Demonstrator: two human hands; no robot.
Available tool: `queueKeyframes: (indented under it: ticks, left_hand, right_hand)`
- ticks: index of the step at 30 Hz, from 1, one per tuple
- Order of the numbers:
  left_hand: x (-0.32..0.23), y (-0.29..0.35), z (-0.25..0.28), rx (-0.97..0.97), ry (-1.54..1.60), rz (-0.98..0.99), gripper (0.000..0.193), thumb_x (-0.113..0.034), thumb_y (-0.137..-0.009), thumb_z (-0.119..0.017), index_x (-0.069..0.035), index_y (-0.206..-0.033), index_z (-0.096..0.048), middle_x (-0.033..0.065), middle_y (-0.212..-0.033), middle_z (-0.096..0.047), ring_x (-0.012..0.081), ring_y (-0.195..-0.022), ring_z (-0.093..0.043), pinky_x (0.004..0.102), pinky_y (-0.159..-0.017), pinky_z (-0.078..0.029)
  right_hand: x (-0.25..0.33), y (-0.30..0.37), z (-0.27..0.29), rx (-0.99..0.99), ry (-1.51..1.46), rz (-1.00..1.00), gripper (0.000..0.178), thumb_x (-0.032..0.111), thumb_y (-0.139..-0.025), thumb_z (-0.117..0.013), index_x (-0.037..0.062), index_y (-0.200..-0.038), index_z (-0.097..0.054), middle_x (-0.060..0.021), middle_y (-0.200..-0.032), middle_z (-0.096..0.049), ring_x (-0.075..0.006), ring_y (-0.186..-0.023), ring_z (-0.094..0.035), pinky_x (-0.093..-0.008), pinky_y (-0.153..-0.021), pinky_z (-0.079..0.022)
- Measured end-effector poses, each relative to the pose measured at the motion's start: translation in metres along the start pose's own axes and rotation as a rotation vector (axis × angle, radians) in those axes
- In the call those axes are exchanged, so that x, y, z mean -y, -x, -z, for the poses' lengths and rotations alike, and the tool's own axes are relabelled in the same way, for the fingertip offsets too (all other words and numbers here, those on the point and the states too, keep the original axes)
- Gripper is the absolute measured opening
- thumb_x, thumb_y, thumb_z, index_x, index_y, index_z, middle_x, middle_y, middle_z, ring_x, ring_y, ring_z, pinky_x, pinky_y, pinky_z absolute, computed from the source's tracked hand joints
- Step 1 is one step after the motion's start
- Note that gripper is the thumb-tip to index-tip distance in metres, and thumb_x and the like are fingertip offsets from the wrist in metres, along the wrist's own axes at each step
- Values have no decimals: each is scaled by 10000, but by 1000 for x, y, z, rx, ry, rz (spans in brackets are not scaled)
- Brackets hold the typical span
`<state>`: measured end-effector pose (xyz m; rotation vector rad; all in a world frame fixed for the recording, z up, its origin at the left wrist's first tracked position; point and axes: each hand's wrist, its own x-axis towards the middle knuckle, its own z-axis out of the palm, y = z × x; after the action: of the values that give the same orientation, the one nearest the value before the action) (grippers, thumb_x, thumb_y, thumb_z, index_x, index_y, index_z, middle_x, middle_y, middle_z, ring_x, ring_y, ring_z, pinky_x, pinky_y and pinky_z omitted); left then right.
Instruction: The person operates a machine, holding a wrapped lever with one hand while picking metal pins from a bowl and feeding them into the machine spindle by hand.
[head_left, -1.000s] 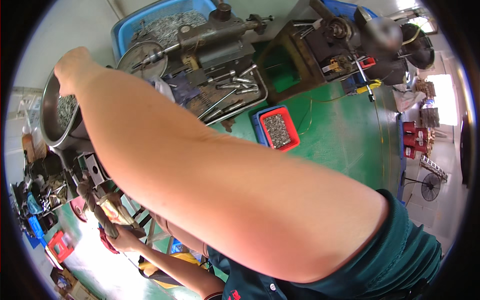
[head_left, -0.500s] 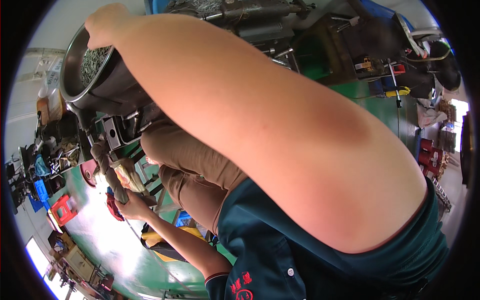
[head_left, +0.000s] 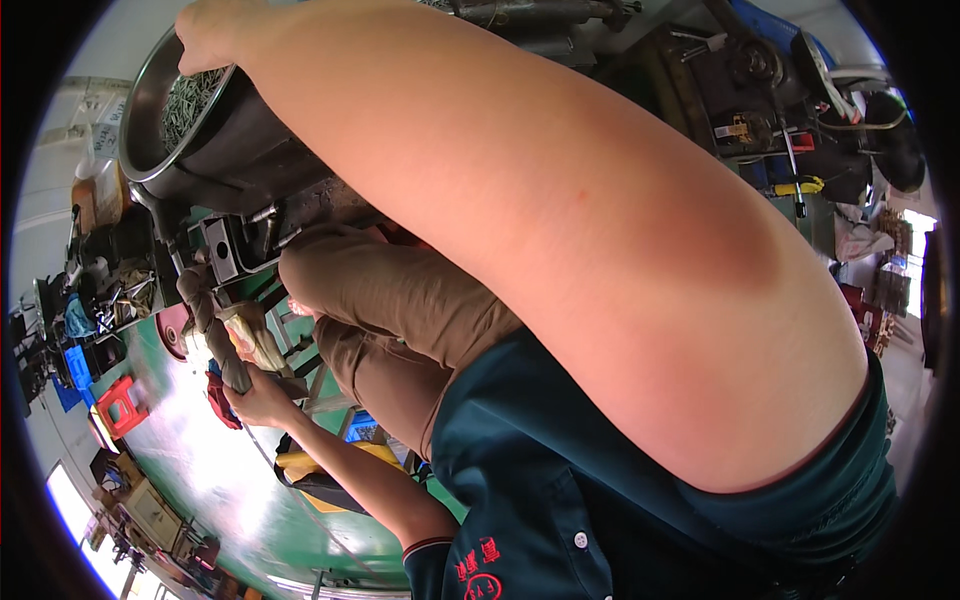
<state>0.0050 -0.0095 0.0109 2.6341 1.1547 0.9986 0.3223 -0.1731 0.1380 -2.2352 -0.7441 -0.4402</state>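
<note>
Across the view stretches my right arm, ending in my right hand (head_left: 215, 38) at the rim of a round metal bowl (head_left: 240, 150) at the upper left. Its fingers are bent inward over the rim; what they hold, if anything, is hidden. Inside the bowl lies a heap of thin, silvery metal pins (head_left: 188, 108). Lower on the left, my left hand (head_left: 262, 400) is closed round the lower end of a lever handle (head_left: 207, 318) wrapped in grey-brown material. The lever runs up toward the machine beneath the bowl.
A dark block with a round hole (head_left: 222, 248) sits below the bowl. My knees (head_left: 340, 275) are close to the machine. A red stool (head_left: 122, 405) stands on the green floor at left. More machinery and tools (head_left: 750, 130) fill the upper right.
The view has shifted slightly, so the bowl and my right hand appear a little higher. My left hand keeps its grip on the lever handle, and my right hand stays at the bowl's rim.
</note>
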Motion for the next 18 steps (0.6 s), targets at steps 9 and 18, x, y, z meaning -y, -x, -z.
queueKeyframes:
  ticks: [9,18]
  left_hand:
    - [-2,-1,-1,8,14,38,353,-336,-606,-584,-4,-726,-566,160,-614,-560,333,-564,-527,417,-541,-401]
    - [1,0,0,14,-1,27,352,-328,-609,-586,6,-717,-563,168,-610,-559,338,-567,-528,417,-537,-400]
  right_hand:
    - [2,-2,7,127,46,-59,253,213,-630,-612,30,-803,-605,-152,-846,-583,-257,-834,-549,-335,-740,-427]
    - [3,-1,7,121,6,-65,252,208,-632,-608,24,-805,-605,-159,-847,-582,-258,-834,-550,-336,-740,-426]
